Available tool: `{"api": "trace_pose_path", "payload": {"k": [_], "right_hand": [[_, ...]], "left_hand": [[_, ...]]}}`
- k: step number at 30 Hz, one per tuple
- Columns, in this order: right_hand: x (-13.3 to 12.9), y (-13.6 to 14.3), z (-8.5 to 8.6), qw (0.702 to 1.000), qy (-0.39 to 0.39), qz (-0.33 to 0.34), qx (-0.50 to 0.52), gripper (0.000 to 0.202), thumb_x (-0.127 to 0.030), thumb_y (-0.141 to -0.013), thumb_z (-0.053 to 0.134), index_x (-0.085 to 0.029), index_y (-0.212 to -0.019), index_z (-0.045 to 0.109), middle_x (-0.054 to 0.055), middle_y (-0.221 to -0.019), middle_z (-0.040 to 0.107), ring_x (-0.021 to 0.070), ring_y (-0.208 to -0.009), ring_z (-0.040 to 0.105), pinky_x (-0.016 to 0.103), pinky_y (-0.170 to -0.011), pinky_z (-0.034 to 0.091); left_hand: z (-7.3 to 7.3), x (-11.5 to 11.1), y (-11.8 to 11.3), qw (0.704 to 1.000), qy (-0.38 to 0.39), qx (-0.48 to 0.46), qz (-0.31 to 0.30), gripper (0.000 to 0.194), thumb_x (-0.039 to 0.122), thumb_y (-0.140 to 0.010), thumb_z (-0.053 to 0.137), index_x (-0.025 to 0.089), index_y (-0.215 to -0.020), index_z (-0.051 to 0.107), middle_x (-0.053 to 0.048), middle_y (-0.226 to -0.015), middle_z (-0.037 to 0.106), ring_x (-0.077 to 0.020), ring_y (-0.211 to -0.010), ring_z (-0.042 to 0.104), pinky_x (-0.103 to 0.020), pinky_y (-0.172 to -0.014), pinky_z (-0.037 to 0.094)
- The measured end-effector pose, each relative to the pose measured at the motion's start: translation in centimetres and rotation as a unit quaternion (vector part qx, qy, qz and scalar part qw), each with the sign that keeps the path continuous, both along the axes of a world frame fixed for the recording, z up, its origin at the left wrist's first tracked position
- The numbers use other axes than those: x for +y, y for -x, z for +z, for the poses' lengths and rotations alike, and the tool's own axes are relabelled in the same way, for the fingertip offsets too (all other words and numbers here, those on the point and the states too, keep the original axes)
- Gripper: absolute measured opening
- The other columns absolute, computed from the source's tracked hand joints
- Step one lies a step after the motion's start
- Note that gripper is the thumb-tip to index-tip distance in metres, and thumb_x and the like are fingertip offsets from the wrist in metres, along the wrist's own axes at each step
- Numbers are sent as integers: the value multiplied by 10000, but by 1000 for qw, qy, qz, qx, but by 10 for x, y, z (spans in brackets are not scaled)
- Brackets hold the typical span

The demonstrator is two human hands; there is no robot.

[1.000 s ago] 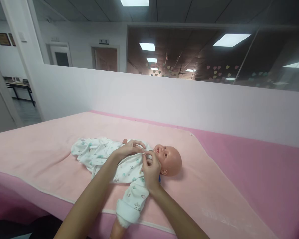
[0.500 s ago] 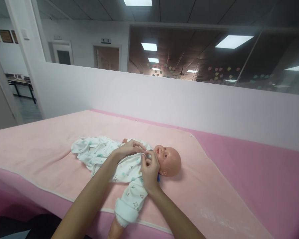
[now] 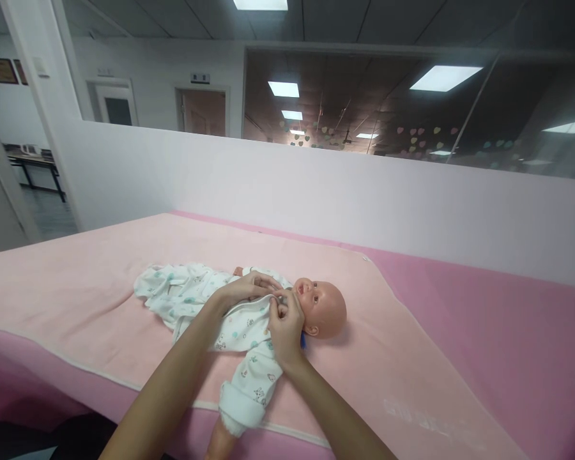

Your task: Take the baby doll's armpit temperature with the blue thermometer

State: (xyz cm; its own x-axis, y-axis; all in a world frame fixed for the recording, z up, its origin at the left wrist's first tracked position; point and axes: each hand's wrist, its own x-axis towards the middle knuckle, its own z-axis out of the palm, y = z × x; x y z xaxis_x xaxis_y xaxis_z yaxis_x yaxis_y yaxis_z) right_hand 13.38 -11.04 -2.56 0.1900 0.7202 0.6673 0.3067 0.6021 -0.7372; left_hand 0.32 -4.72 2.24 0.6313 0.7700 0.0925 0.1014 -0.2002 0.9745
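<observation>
A bald baby doll (image 3: 328, 310) lies on its back with its head toward the right, dressed in a white printed garment (image 3: 244, 329). My left hand (image 3: 252, 287) rests over the doll's chest, its fingers closed at the garment's edge near the neck. Right beside it, my right hand (image 3: 287, 322) pinches the garment's collar edge under the doll's chin. The fingertips of both hands nearly meet, and they hide the bit of cloth between them. One sleeve (image 3: 249, 390) points toward me with a folded cuff, and a doll hand sticks out of it.
A peach blanket (image 3: 412, 383) lies under the doll on a pink surface (image 3: 508, 319). Behind it runs a low white wall (image 3: 316, 198) with a window above. A dark-legged table (image 3: 33, 160) stands far off at the left.
The view has shifted slightly. Both hands keep nearly the same place at the doll's neck.
</observation>
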Motion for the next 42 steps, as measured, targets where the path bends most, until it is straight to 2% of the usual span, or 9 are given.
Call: {"api": "trace_pose_path", "payload": {"k": [2,5,11,15,18,24,29,34,42], "right_hand": [[0,0,0,1000,2,4,2,118,-236,-811,452,-189,-849,553,18,-711,568,131,-610,557,215,-460,400],[0,0,0,1000,2,2,-1,120,-235,-810,448,-188,-844,553,15,-687,562,132,-602,554,213,-453,392],[1,-1,-1,1000,2,-5,-12,120,-234,-813,441,-187,-847,546,13,-691,567,114,-536,510,217,-463,388],[1,-1,-1,1000,-2,-6,-19,114,-224,-809,438,-185,-844,539,9,-708,569,98,-506,483,213,-466,386],[0,0,-1,1000,-9,-11,-16,114,-238,-806,440,-189,-836,538,8,-693,563,106,-515,491,217,-464,392],[-1,0,1,1000,-6,-19,-8,130,-267,-808,450,-208,-870,549,16,-666,560,156,-624,554,235,-461,407],[-1,0,1,1000,-4,-13,10,145,-280,-815,444,-208,-883,550,21,-699,571,158,-639,567,241,-466,423],[0,0,0,1000,-11,-11,20,152,-283,-812,458,-205,-903,550,38,-774,592,160,-657,576,253,-483,443],[-2,0,0,1000,-12,-10,-4,141,-271,-831,434,-215,-892,548,38,-773,591,170,-696,581,259,-504,447]], "left_hand": [[0,1,1,1000,-7,9,5,381,279,-661,684,119,-1004,641,-44,-698,640,-28,-400,364,-174,-367,215],[-1,1,0,1000,-5,11,3,361,272,-669,674,116,-992,640,-29,-663,621,-32,-409,363,-177,-376,203],[1,-5,-4,999,21,-33,-34,252,262,-674,669,130,-887,649,-59,-783,653,-114,-630,553,-197,-552,381],[3,-4,-1,1000,9,-8,-11,280,306,-698,655,143,-924,629,-15,-685,609,-54,-449,395,-181,-410,248],[3,-4,0,1000,0,7,-7,300,334,-703,651,137,-928,629,-3,-635,581,-43,-413,320,-192,-386,185],[1,-3,-2,1000,10,-28,-6,296,308,-680,678,118,-904,646,-39,-697,618,-110,-585,520,-193,-501,344],[2,-4,0,999,26,-33,-10,327,356,-694,651,116,-916,660,-36,-632,610,-140,-613,546,-219,-546,398],[7,-7,3,998,13,-37,-52,414,221,-603,720,155,-1003,636,-67,-900,649,-184,-867,570,-252,-745,433],[-1,0,0,999,26,-18,-11,343,164,-619,684,129,-958,652,-57,-767,673,-164,-761,607,-253,-729,440]]}}
